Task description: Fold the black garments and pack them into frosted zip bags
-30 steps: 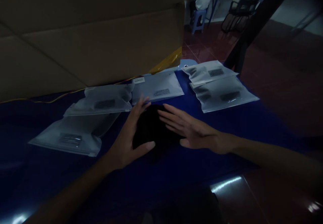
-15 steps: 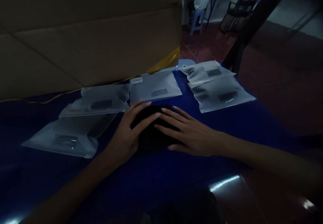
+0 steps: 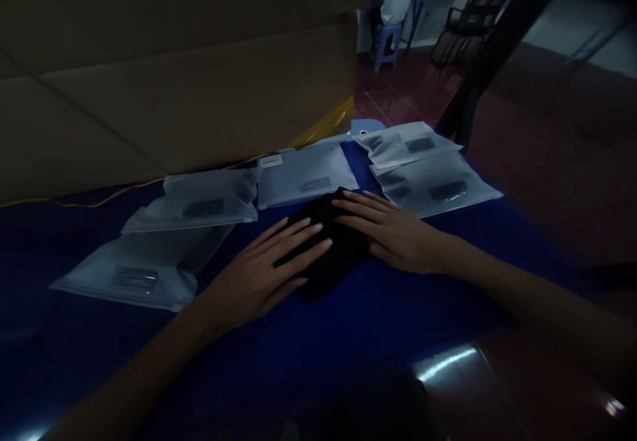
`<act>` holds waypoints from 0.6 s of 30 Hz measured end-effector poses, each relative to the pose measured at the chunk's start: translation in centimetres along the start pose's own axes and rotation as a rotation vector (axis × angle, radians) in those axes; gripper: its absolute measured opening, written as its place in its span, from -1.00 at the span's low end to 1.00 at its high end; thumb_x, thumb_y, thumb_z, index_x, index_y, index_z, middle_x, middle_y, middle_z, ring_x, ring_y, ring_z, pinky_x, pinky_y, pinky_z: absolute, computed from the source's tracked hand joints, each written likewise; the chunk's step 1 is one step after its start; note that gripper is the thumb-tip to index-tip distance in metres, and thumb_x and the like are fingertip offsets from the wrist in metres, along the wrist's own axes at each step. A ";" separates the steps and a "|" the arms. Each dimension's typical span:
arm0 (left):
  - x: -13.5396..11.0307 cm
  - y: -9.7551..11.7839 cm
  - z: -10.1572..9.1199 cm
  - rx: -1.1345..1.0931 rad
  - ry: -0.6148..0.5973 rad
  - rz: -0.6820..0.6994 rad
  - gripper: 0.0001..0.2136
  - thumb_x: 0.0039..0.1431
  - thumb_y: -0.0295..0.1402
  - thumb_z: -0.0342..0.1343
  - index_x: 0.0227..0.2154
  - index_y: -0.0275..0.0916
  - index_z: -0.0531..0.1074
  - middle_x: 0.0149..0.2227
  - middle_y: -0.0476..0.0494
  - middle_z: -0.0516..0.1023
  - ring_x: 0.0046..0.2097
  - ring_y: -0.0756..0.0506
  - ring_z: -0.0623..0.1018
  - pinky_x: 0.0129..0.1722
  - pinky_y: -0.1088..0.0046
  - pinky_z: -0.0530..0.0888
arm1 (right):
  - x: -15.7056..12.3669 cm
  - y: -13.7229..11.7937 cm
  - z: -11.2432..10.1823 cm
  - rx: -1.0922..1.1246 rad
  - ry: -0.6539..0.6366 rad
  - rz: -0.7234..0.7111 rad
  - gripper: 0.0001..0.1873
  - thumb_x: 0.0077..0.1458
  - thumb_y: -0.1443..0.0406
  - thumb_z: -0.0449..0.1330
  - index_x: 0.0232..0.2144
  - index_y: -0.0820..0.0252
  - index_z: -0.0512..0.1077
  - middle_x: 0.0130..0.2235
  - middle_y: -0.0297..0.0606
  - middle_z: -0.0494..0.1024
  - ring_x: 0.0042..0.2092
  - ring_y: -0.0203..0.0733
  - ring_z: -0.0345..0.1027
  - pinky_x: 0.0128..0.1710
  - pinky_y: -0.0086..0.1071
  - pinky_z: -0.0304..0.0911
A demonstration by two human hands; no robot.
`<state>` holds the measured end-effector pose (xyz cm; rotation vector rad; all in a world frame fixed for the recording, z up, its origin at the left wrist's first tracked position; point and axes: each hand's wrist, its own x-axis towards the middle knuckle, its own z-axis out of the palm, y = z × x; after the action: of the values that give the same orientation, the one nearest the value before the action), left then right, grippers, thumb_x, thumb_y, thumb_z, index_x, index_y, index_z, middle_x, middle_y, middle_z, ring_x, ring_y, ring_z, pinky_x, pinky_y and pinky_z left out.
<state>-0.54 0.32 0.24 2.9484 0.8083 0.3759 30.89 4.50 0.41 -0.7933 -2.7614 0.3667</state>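
Note:
A black piece of folded fabric (image 3: 326, 272) lies on the blue table cover (image 3: 358, 321); the dim light hides its exact kind. My left hand (image 3: 271, 265) rests flat on its left side with the fingers stretched out. On the right side my right hand (image 3: 391, 229) lies over the cloth, fingers extended and the thumb lower down. Just behind the cloth is a frosted zip bag (image 3: 308, 169) with a small white label and dark print. Parts of the cloth are covered by both hands.
Two overlapping frosted bags (image 3: 134, 265) lie at the left, two more bags (image 3: 438, 179) at the back right. A large cardboard box (image 3: 199, 96) walls off the back left. Beyond are a dark slanted post (image 3: 478, 76) and a person on a blue stool (image 3: 385, 43).
The black cloth has turned and its far edge now reaches toward the middle bag. My right hand has moved up and right; my left hand has flattened onto the cloth's left side.

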 end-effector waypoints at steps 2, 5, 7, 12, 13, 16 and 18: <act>0.0 0.2 0.0 0.010 -0.016 0.030 -0.48 0.51 -0.33 -0.04 0.45 -0.10 0.05 0.49 -0.20 0.08 0.50 -0.24 0.07 0.46 -0.05 0.12 | 0.0 0.1 0.1 0.010 -0.001 -0.004 -0.36 0.35 0.37 0.01 0.43 0.28 0.10 0.49 -0.04 0.04 0.53 0.05 -0.30 0.46 0.18 -0.10; 0.0 0.4 -0.2 0.009 0.008 0.036 -0.53 0.51 -0.24 -0.03 0.39 -0.23 0.21 0.43 -0.28 0.23 0.47 -0.27 0.18 0.43 -0.10 0.17 | 0.0 0.2 0.2 -0.002 -0.008 0.003 -0.34 0.34 0.39 0.00 0.44 0.24 0.07 0.49 -0.08 0.04 0.53 0.04 -0.29 0.46 0.17 -0.11; -0.1 0.5 -0.2 0.007 0.076 0.015 -0.57 0.50 -0.25 -0.02 0.31 -0.33 0.32 0.34 -0.32 0.38 0.41 -0.24 0.31 0.41 -0.04 0.26 | 0.0 0.3 0.2 -0.011 -0.009 0.004 -0.34 0.35 0.40 0.00 0.45 0.22 0.06 0.50 -0.10 0.03 0.52 0.03 -0.27 0.46 0.17 -0.11; -0.1 0.7 0.2 0.069 0.225 -0.076 -0.70 0.46 -0.39 0.05 0.14 -0.39 0.48 0.20 -0.33 0.54 0.25 -0.19 0.52 0.29 0.15 0.48 | 0.1 0.2 0.4 -0.029 0.017 0.014 -0.41 0.46 0.23 -0.02 0.45 0.18 0.05 0.49 -0.11 0.06 0.52 0.01 -0.22 0.46 0.14 -0.06; -0.1 0.7 0.3 0.081 0.242 -0.094 -0.71 0.45 -0.40 0.05 0.12 -0.39 0.49 0.20 -0.33 0.54 0.24 -0.19 0.53 0.25 0.17 0.51 | 0.1 0.1 0.4 -0.031 0.021 0.018 -0.41 0.48 0.18 -0.03 0.45 0.18 0.06 0.49 -0.10 0.06 0.52 0.01 -0.22 0.45 0.13 -0.05; 0.0 0.9 0.4 0.100 0.243 -0.147 -0.68 0.46 -0.37 0.06 0.17 -0.36 0.45 0.24 -0.33 0.49 0.20 -0.20 0.56 0.11 0.25 0.62 | 0.2 -0.1 0.8 -0.049 0.078 0.063 -0.40 0.49 0.12 -0.05 0.44 0.20 0.08 0.51 -0.05 -0.02 0.53 0.02 -0.27 0.45 0.10 -0.03; 0.0 1.0 0.4 0.092 0.218 -0.179 -0.60 0.47 -0.34 0.05 0.28 -0.31 0.34 0.30 -0.34 0.42 0.21 -0.21 0.54 0.03 0.27 0.65 | 0.2 -0.2 1.2 -0.074 0.134 0.149 -0.37 0.48 0.08 -0.06 0.45 0.21 0.05 0.52 0.01 -0.11 0.53 0.07 -0.31 0.44 0.12 -0.02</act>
<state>0.03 -0.54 -0.02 2.9196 1.1341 0.6721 30.24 4.26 -0.65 -1.0069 -2.6119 0.2302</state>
